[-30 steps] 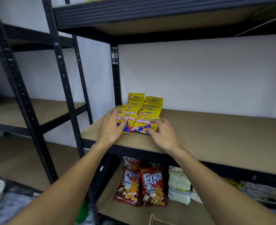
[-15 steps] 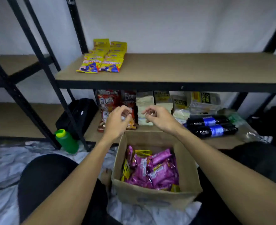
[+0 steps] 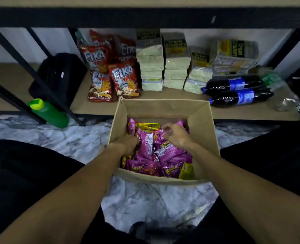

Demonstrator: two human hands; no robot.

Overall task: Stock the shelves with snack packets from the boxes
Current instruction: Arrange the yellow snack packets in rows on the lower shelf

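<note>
Both hands are down in the box (image 3: 201, 120) right now, which sits on the floor between my knees, dead centre of my view. It's loaded with pink packets (image 3: 167, 150), plus a few yellow packets (image 3: 148, 125) poking out at 12 o'clock and down at the 5 o'clock corner. My right hand (image 3: 175, 136) has its fingers curled and looks to be pinching the top edge of one of the pink packets at about 1 o'clock in the pile. My left hand (image 3: 128, 143) is shoved in along the 9 o'clock side with its fingers buried under the packets, so honestly I can't tell if it's got hold of anything. Progress-wise, the lower shelf (image 3: 96, 106) already has red snack bags (image 3: 122, 80) at 11 o'clock from the box, stacks of pale cracker packs (image 3: 175, 67) at 12, and two soda bottles (image 3: 237, 95) lying on their sides at 2 o'clock. A green bottle (image 3: 48, 113) and a black bag (image 3: 61, 74) sit off at 10 o'clock. No pink packets on any shelf I can see, and the box is pretty much full, so I'd say there's a big chunk left to do.
</note>
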